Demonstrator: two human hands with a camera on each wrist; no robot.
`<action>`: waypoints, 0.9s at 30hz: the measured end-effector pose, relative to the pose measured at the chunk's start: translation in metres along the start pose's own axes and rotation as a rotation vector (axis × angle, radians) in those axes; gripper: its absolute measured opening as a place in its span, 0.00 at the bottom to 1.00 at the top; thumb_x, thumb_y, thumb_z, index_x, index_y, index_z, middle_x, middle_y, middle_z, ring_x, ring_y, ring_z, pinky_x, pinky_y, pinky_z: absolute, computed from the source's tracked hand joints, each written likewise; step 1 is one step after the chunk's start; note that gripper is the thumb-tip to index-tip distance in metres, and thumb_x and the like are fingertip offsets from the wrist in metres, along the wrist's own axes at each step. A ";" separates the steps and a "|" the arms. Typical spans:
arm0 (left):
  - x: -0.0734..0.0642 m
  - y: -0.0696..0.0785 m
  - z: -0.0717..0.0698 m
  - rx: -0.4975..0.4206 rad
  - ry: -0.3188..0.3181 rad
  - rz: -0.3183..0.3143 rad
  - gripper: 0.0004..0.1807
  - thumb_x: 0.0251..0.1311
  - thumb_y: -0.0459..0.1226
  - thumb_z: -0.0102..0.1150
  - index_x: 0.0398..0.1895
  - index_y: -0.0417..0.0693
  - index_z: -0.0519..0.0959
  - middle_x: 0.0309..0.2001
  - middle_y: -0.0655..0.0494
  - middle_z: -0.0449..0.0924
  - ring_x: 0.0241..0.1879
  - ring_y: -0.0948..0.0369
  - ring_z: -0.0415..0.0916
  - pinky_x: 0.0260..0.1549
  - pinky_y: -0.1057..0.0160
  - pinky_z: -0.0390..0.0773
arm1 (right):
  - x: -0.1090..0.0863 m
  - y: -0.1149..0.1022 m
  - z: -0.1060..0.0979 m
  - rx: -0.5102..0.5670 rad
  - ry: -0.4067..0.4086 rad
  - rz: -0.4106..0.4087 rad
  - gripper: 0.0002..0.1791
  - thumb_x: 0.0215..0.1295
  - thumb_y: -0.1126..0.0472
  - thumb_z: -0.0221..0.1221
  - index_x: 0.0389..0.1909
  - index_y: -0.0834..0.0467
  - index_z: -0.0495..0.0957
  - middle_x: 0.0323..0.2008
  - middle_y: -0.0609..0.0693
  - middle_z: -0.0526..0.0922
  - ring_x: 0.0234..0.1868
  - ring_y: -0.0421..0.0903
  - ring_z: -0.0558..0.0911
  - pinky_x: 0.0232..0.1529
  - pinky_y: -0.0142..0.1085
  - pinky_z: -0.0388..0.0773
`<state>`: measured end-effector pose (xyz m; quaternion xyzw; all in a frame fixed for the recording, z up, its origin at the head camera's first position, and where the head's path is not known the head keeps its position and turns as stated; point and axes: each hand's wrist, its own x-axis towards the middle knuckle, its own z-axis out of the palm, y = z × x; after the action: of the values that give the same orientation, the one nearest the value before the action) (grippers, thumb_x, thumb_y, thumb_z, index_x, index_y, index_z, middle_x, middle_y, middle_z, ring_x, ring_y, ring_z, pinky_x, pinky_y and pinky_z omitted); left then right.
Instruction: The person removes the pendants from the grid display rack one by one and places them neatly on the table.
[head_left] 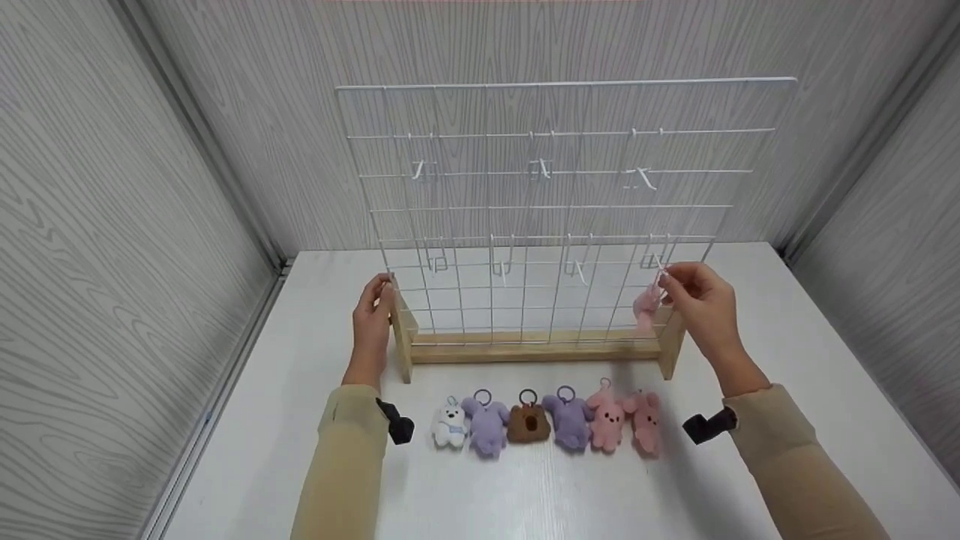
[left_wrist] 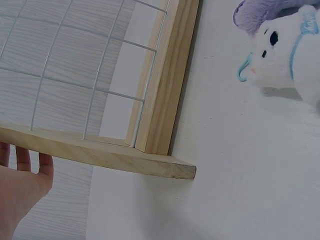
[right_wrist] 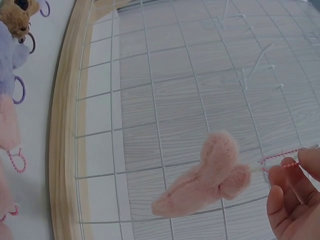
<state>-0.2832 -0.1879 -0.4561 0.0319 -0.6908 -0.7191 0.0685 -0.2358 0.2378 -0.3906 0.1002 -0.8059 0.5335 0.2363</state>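
My right hand [head_left: 705, 306] pinches the pink bead chain [right_wrist: 281, 153] of a pink plush keychain [right_wrist: 202, 182]. It is at the lower right hook [head_left: 658, 262] of a white wire grid rack [head_left: 523, 287]; whether the loop is over the hook I cannot tell. The plush hangs below the fingers, against the grid. My left hand [head_left: 371, 319] holds the rack's left wooden side piece [left_wrist: 100, 154], fingers on its outer face; the thumb is hidden in the left wrist view.
In front of the rack lies a row of plush keychains: a white bear [head_left: 450, 426], a purple one [head_left: 488, 429], a brown one [head_left: 529, 424], another purple one [head_left: 570, 424] and two pink ones [head_left: 606, 424]. Other hooks [head_left: 543, 169] stick out from the grid in two rows.
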 end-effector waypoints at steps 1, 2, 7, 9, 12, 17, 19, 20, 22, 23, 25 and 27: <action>0.000 0.001 0.000 0.001 0.000 0.002 0.23 0.71 0.45 0.41 0.66 0.51 0.62 0.66 0.49 0.56 0.62 0.54 0.58 0.58 0.52 0.62 | -0.001 -0.001 -0.001 -0.009 0.003 -0.008 0.09 0.64 0.70 0.56 0.41 0.72 0.75 0.34 0.65 0.77 0.30 0.42 0.78 0.31 0.23 0.75; 0.000 0.001 0.000 0.002 0.002 0.004 0.23 0.71 0.45 0.42 0.66 0.51 0.62 0.66 0.49 0.56 0.62 0.54 0.58 0.58 0.52 0.62 | -0.001 -0.003 -0.002 -0.017 0.005 -0.014 0.09 0.64 0.70 0.56 0.41 0.72 0.75 0.34 0.65 0.77 0.30 0.41 0.78 0.31 0.23 0.75; 0.000 0.002 -0.001 0.013 0.004 0.001 0.23 0.71 0.45 0.41 0.67 0.51 0.61 0.66 0.50 0.56 0.62 0.55 0.58 0.58 0.53 0.63 | -0.005 -0.009 -0.006 -0.032 0.022 -0.031 0.07 0.63 0.71 0.57 0.39 0.71 0.76 0.32 0.62 0.78 0.29 0.48 0.78 0.30 0.24 0.75; 0.000 0.002 0.000 0.016 0.005 -0.004 0.23 0.71 0.45 0.41 0.67 0.51 0.61 0.67 0.50 0.56 0.62 0.55 0.58 0.58 0.53 0.63 | -0.006 -0.010 -0.007 -0.037 0.029 -0.042 0.06 0.63 0.71 0.57 0.38 0.72 0.76 0.32 0.62 0.78 0.29 0.49 0.78 0.29 0.25 0.74; 0.000 0.002 0.000 0.019 0.010 -0.010 0.23 0.71 0.45 0.41 0.67 0.51 0.62 0.67 0.50 0.56 0.63 0.55 0.57 0.59 0.53 0.62 | -0.009 -0.011 -0.009 -0.042 0.029 -0.058 0.06 0.62 0.71 0.58 0.37 0.72 0.76 0.31 0.63 0.78 0.28 0.48 0.78 0.29 0.24 0.74; -0.001 0.001 0.001 0.005 0.006 -0.009 0.23 0.71 0.44 0.41 0.66 0.51 0.62 0.66 0.50 0.56 0.62 0.55 0.58 0.58 0.52 0.62 | -0.015 -0.011 -0.012 -0.022 0.024 -0.090 0.06 0.61 0.72 0.58 0.36 0.73 0.77 0.30 0.63 0.78 0.27 0.45 0.77 0.27 0.24 0.73; -0.001 0.000 0.001 -0.007 0.000 -0.006 0.23 0.71 0.44 0.41 0.67 0.51 0.61 0.66 0.50 0.56 0.62 0.54 0.58 0.58 0.52 0.62 | -0.017 -0.010 -0.014 -0.018 0.020 -0.107 0.05 0.60 0.74 0.58 0.36 0.73 0.76 0.30 0.64 0.78 0.27 0.45 0.77 0.27 0.23 0.73; 0.000 -0.001 0.001 -0.014 -0.003 -0.006 0.23 0.71 0.43 0.41 0.67 0.50 0.61 0.67 0.49 0.55 0.62 0.54 0.58 0.58 0.52 0.62 | -0.017 -0.009 -0.015 -0.013 0.020 -0.112 0.05 0.60 0.74 0.58 0.36 0.73 0.76 0.30 0.64 0.78 0.26 0.44 0.77 0.26 0.23 0.73; 0.004 -0.006 -0.001 -0.029 -0.003 -0.005 0.23 0.71 0.44 0.42 0.67 0.51 0.61 0.67 0.50 0.55 0.62 0.55 0.58 0.58 0.52 0.62 | -0.019 -0.008 -0.016 -0.011 0.023 -0.117 0.05 0.60 0.74 0.58 0.36 0.73 0.76 0.29 0.64 0.77 0.26 0.44 0.77 0.26 0.24 0.73; 0.006 -0.008 -0.001 -0.033 -0.002 -0.003 0.23 0.71 0.44 0.42 0.67 0.51 0.61 0.67 0.50 0.55 0.62 0.55 0.58 0.58 0.52 0.62 | -0.020 -0.008 -0.017 -0.015 0.024 -0.116 0.05 0.60 0.74 0.58 0.36 0.73 0.77 0.29 0.64 0.77 0.26 0.45 0.77 0.27 0.24 0.73; 0.010 -0.014 -0.002 -0.036 0.000 0.004 0.24 0.70 0.46 0.43 0.66 0.52 0.62 0.67 0.51 0.56 0.62 0.56 0.58 0.58 0.53 0.62 | -0.022 -0.007 -0.019 -0.020 0.024 -0.102 0.05 0.60 0.74 0.58 0.36 0.73 0.77 0.29 0.64 0.77 0.27 0.45 0.76 0.27 0.24 0.72; 0.015 -0.020 -0.003 -0.033 0.010 0.012 0.23 0.69 0.48 0.44 0.65 0.55 0.63 0.66 0.53 0.57 0.61 0.57 0.59 0.57 0.53 0.63 | -0.025 -0.005 -0.021 -0.032 0.025 -0.081 0.06 0.60 0.73 0.58 0.37 0.72 0.77 0.28 0.64 0.77 0.27 0.46 0.76 0.27 0.24 0.72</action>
<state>-0.2983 -0.1926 -0.4753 0.0303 -0.6786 -0.7299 0.0767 -0.2059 0.2519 -0.3921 0.1222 -0.8066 0.5116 0.2695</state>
